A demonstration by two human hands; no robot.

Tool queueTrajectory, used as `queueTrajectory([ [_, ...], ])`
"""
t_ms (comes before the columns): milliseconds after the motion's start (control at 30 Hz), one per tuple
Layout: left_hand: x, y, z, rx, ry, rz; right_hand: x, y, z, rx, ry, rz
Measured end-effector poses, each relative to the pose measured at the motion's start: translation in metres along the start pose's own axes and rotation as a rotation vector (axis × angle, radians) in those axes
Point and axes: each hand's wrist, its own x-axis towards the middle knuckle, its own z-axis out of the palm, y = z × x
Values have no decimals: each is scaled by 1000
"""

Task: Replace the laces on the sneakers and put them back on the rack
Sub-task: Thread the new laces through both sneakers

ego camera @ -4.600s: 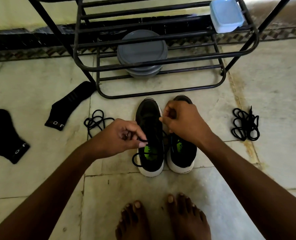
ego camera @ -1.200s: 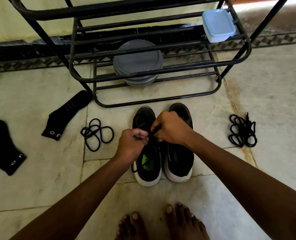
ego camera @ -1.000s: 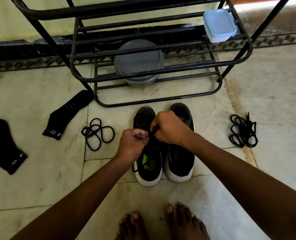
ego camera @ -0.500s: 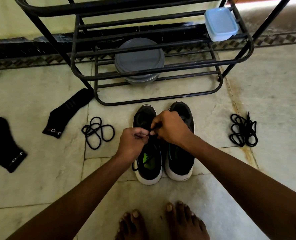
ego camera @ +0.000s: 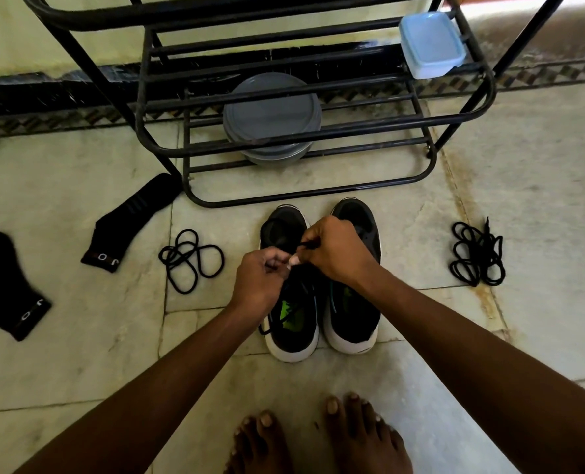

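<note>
Pinching lace (ego camera: 306, 245) w/ L hand (ego camera: 260, 285) & R hand (ego camera: 335, 251), over left-side sneaker (ego camera: 293, 323).

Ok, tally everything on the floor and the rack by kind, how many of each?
Sneakers: 2, left sneaker, right sneaker.
Socks: 2, leftmost sock, sock by the rack.
Loose lace bundles: 2, left bundle, right bundle.
Lace being threaded: 1.
Containers on the rack: 2, grey tub, blue box.
Total: 9.

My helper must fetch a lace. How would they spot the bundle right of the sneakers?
Find the black metal rack; two sneakers stand before it. The lace bundle lies alone to their right, tightly wound with a tip sticking out, unlike the looser coil on their left near a sock.
</note>
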Motion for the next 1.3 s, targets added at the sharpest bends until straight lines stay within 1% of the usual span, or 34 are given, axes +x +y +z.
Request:
queueTrajectory([
  [133,3,-6,-13,-45,-35,25,-19,-5,4,-14,-40,39],
  [300,2,-7,-25,-277,-53,-49,-40,-12,29,-30,23,78],
  [433,1,8,-37,-593,57,-22,-47,-16,44,-33,0,90],
  [533,4,23,-56,-924,153,-91,-48,-14,49,-30,-4,90],
  [567,5,26,-63,-948,183,-106,-48,-14,49,-25,0,90],
  [600,5,27,-70,-834,226,-73,-47,-15,49,-22,8,89],
  [633,5,25,-77,-560,267,20,-47,-15,50,-20,18,91],
  [667,4,21,-83,-156,280,175,-47,-15,51,-16,30,91],
  [700,4,14,-88,277,250,350,-48,-15,52,-11,37,95],
  [733,5,5,-92,621,185,467,-48,-15,52,-4,43,98],
  [767,7,-1,-96,828,109,499,-48,-15,53,3,49,100],
  [800,7,-3,-98,885,25,475,-48,-15,52,10,55,101],
  [833,5,0,-98,795,-37,432,-48,-15,52,17,61,103],
  [867,2,8,-97,614,-65,391,-48,-15,52,23,65,106],
  [900,1,17,-95,386,-63,338,-48,-15,52,28,68,106],
  [933,0,25,-93,182,-23,290,-48,-14,52,29,67,104],
  [1000,-1,41,-91,-145,61,196,-49,-13,53,31,77,97],
  [1033,-3,46,-92,-307,41,171,-49,-13,54,29,86,94],
  [1067,-3,47,-94,-441,-22,172,-49,-13,54,25,100,92],
  [1133,-5,44,-97,-602,-158,210,-49,-10,55,20,132,94],
  [1300,-14,30,-103,-781,-393,170,-49,-9,54,-2,106,82],
])
